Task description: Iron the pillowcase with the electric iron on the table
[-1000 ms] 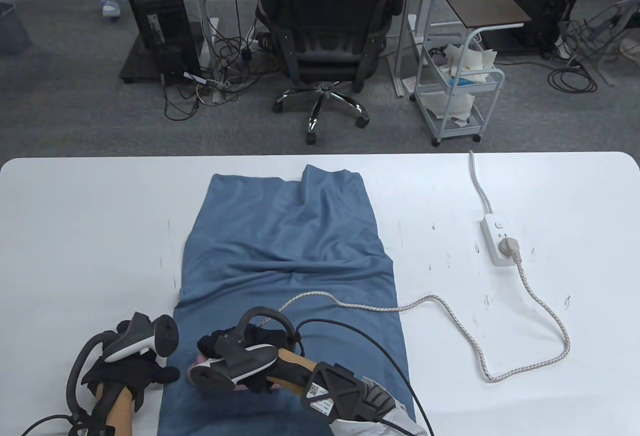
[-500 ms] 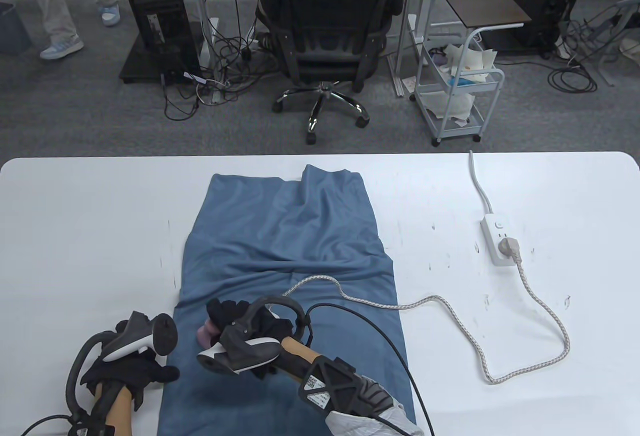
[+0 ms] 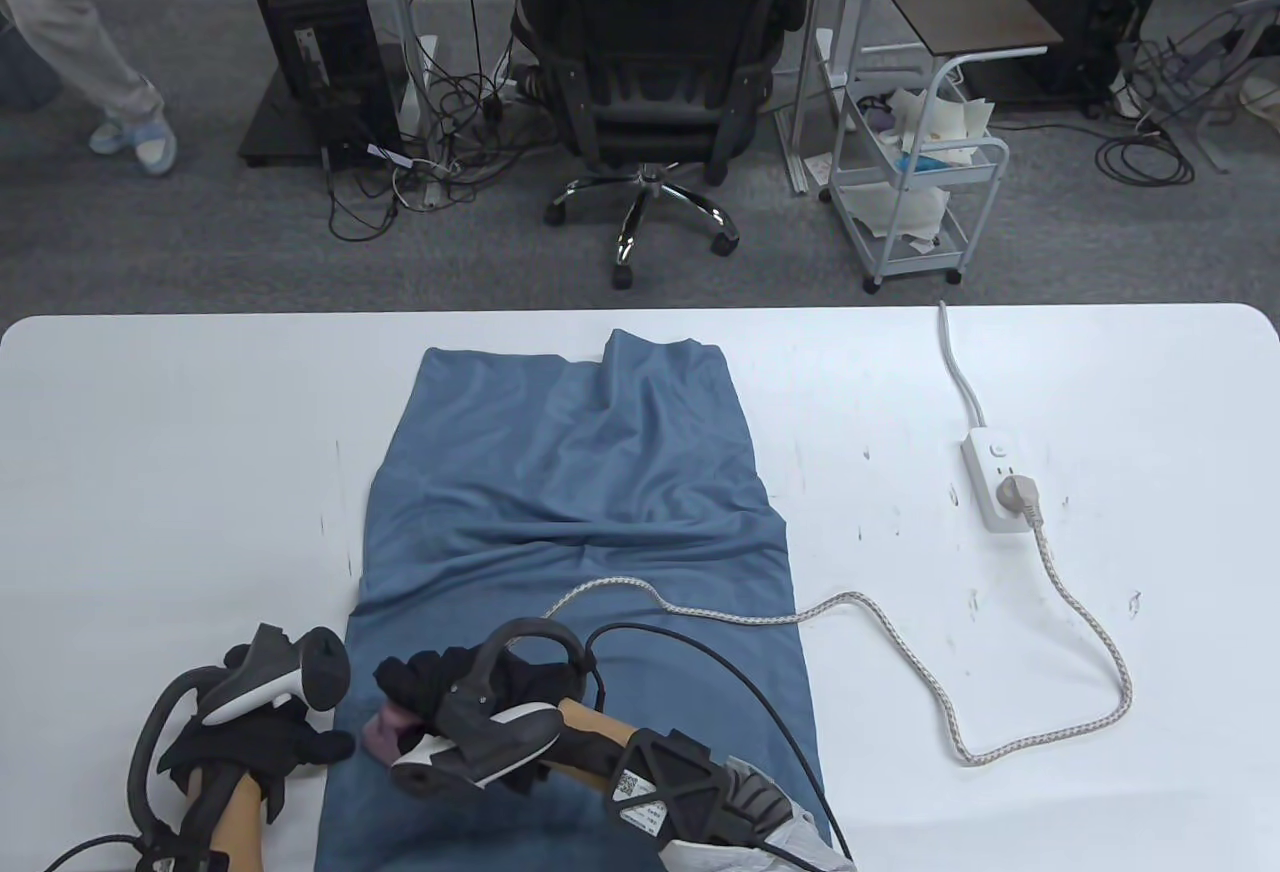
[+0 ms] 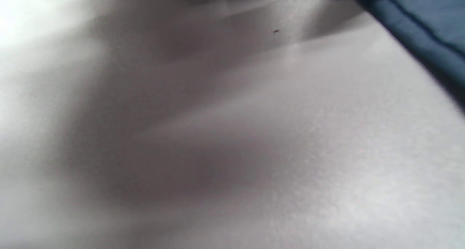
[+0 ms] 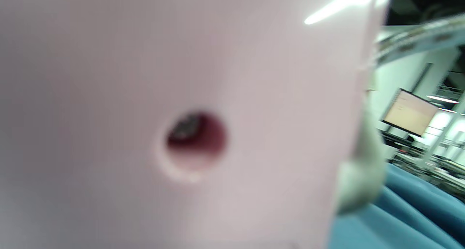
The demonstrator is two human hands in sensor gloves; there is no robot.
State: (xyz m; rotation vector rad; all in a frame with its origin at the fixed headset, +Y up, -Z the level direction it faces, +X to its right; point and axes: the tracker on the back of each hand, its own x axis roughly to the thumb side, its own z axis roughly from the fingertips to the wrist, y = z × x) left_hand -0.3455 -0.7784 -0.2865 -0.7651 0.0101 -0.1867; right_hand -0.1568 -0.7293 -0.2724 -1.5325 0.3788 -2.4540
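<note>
Near the pillowcase's (image 3: pixel 575 532) left front edge, the right hand (image 3: pixel 450 697) grips the pink electric iron (image 3: pixel 385 734), now drawn back toward the person from half a second ago, so a pressing stroke seems underway. Left hand (image 3: pixel 255 747) rests beside the edge; its grip I cannot tell.

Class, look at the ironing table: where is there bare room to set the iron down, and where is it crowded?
Bare table lies left of the pillowcase, and also between the pillowcase and the power strip. Crowded: the near edge, where the left hand and the right hand with the iron work, and where the cord loops.
</note>
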